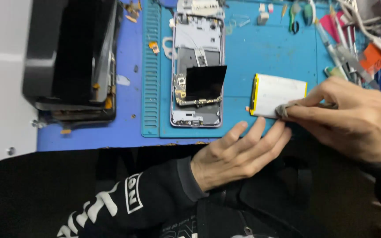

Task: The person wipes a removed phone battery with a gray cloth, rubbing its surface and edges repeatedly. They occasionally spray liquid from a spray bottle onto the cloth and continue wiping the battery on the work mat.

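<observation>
Battery [278,94]: flat on mat [239,57], long axis left-right. Right hand [353,119]: grip pinched on grey wad [282,110] at battery's near edge. Left hand [239,152]: fingers extended, holding nothing, just below battery.

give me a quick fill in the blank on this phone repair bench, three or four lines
1. The right hand presses a small grey wad against the white ____ with yellow edges.
2. The left hand lies flat at the near edge of the ____ mat.
3. The opened phone has a ____ sheet lying over its middle.

Missing words: battery; blue; black
</observation>
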